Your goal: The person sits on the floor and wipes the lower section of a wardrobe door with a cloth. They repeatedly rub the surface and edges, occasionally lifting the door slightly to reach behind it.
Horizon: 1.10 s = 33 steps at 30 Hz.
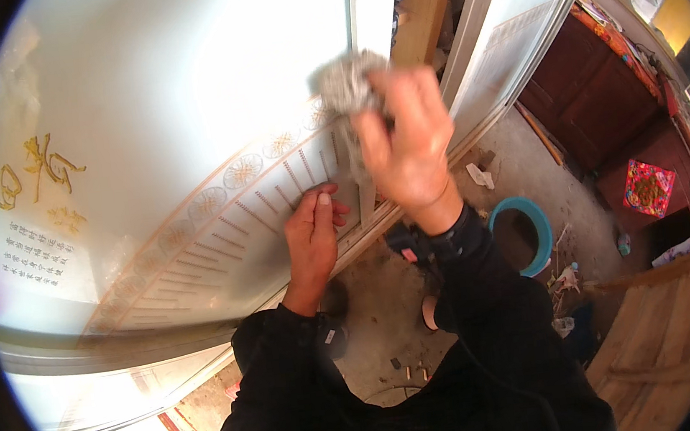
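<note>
A crumpled grey cloth (pixel 347 86) is gripped in my right hand (pixel 410 145), slightly blurred. It lies against a frosted glass door panel (pixel 140 129), close to that panel's right edge strip (pixel 351 19). Lower and to the left, my left hand (pixel 312 234) is held in front of the same glass with its fingers curled in and the thumb over them; nothing shows in it. Under both hands runs a printed border of round medallions (pixel 244 171) and short dotted lines. Gold characters (pixel 52 164) and smaller dark writing mark the panel's far left.
On the floor at right stands a blue plastic basin (pixel 520 235) with dark contents. A white scrap (pixel 479 176) and a wooden stick (pixel 539 135) lie nearby. Beyond is a dark red cabinet (pixel 594 69). Another glass panel (pixel 505 28) stands past the door gap; a wooden surface (pixel 660 334) fills the lower right.
</note>
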{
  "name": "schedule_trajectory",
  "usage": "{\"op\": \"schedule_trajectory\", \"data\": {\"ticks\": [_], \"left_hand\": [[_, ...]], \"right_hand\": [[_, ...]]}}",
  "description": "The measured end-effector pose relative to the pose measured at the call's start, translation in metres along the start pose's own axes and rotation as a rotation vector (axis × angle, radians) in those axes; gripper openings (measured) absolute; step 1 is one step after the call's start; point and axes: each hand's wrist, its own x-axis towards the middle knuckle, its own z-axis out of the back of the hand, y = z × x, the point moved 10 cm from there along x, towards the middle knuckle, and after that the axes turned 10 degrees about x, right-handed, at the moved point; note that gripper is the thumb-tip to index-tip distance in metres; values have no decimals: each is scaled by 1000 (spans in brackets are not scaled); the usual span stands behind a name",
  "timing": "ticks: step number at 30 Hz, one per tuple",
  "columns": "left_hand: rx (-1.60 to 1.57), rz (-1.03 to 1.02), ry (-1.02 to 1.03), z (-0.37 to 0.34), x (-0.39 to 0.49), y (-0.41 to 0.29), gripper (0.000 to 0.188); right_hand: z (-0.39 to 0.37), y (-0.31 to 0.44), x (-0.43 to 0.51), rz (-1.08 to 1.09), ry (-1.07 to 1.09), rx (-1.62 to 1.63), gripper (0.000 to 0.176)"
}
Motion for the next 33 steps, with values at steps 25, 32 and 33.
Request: {"op": "schedule_trajectory", "data": {"ticks": [25, 32, 33], "left_hand": [[-41, -30, 127, -3, 6, 14, 32], [-27, 11, 154, -3, 6, 16, 30], [-16, -60, 126, -1, 7, 8, 30]], "right_hand": [[29, 37, 177, 212, -65, -8, 26], [6, 25, 73, 73, 136, 26, 26], [10, 29, 74, 88, 118, 35, 27]]}}
